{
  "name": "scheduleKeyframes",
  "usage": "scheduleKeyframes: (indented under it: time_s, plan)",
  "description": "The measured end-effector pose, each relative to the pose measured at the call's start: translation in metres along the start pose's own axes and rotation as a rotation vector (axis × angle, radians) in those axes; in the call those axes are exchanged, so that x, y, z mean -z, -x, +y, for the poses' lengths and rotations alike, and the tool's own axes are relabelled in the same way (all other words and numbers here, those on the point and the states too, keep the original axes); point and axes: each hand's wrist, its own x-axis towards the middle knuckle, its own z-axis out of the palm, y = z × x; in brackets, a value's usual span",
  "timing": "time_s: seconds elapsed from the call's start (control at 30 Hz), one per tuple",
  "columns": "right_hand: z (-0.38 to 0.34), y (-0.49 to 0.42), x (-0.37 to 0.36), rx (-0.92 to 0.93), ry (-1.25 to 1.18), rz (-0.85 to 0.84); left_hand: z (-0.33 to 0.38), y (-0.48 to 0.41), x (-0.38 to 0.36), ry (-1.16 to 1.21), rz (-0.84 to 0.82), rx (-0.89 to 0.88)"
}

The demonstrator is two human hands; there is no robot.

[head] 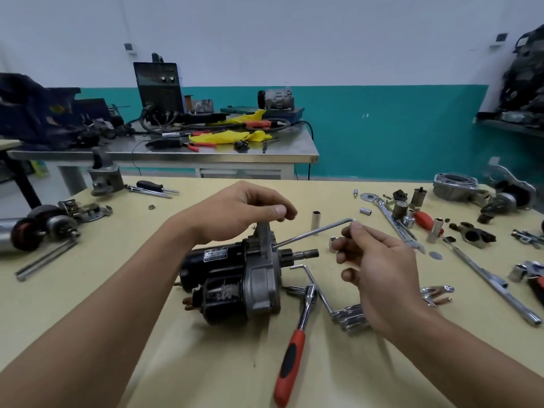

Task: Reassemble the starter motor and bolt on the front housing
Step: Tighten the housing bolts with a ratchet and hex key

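Starter motor (229, 278) is laid on its side approx. mid-tabletop (206, 363), shaft end toward the right edge. Its grey front housing (262, 278) is gripped at the top lug by the left hand (235, 210), fingers curled over it. An L-shaped hex key (312, 232) is set w/ its long arm into the upper housing face. The short leg is pinched by the right hand (379, 269), thumb and fingers closed on it.

Risks, as judged:
- The key rises at an angle away from the housing. If the tip is only part-seated, cam-out and a rounded bolt head are likely once torque is applied.
- The motor is steadied by one hand only, no vice. The body can be rolled toward the near edge under load and the key thrown off.
- On a slip, right knuckles can be driven into the bare pinion shaft (306, 254) just below the key.
- The housing joint can't be clearly seen. If it isn't flush, the bolt can be cross-threaded, or the housing cocked by one bolt being tightened first.
- The red-handled ratchet (297, 334) and hex key set (350, 318) lie just beside the motor, nearer the near edge, and can be snagged by the right forearm.
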Motion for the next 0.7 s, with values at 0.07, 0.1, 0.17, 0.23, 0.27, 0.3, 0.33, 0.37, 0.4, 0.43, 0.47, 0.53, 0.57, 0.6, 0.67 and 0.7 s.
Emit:
scheduleKeyframes:
  time_s: [0.07,0.1,0.17,0.23,0.27,0.3,0.33,0.37,0.4,0.43,0.47,0.53,0.57,0.6,0.67,0.7]
  plan:
    - [0.002,0.001,0.000,-0.034,0.005,0.019,0.000,-0.004,-0.003,-0.017,-0.045,-0.006]
    - [0.003,0.002,0.000,-0.044,0.013,0.025,0.001,-0.007,-0.003,-0.015,-0.061,-0.003]
    - [0.003,0.000,0.003,-0.036,0.054,0.025,0.003,-0.011,-0.004,-0.031,-0.091,0.005]
    - [0.001,-0.003,0.008,-0.013,0.141,0.008,0.006,-0.015,-0.004,-0.067,-0.124,0.017]
    - [0.000,-0.005,0.012,0.001,0.192,-0.010,0.006,-0.017,-0.004,-0.081,-0.140,0.026]
    - [-0.002,-0.006,0.016,0.016,0.245,-0.034,0.008,-0.019,-0.003,-0.100,-0.154,0.035]
    - [-0.003,-0.007,0.019,0.030,0.304,-0.064,0.009,-0.020,-0.003,-0.131,-0.170,0.042]
    - [-0.005,-0.009,0.023,0.039,0.367,-0.089,0.010,-0.021,-0.002,-0.168,-0.189,0.048]
    - [-0.006,-0.010,0.026,0.043,0.425,-0.109,0.011,-0.022,-0.001,-0.202,-0.211,0.050]
    - [-0.007,-0.011,0.029,0.041,0.476,-0.121,0.013,-0.023,-0.001,-0.234,-0.234,0.049]
    - [-0.008,-0.013,0.031,0.037,0.521,-0.134,0.014,-0.024,-0.001,-0.265,-0.252,0.044]
    - [-0.011,-0.016,0.035,0.013,0.594,-0.177,0.015,-0.025,-0.002,-0.320,-0.270,0.034]
    - [-0.013,-0.017,0.036,0.001,0.613,-0.202,0.015,-0.025,-0.002,-0.336,-0.270,0.031]
    - [-0.016,-0.018,0.037,0.001,0.636,-0.228,0.015,-0.026,-0.002,-0.344,-0.266,0.029]
    - [-0.020,-0.020,0.041,0.067,0.714,-0.282,0.014,-0.026,-0.001,-0.346,-0.261,0.029]
    - [-0.021,-0.021,0.042,0.134,0.749,-0.315,0.014,-0.026,-0.001,-0.343,-0.265,0.029]
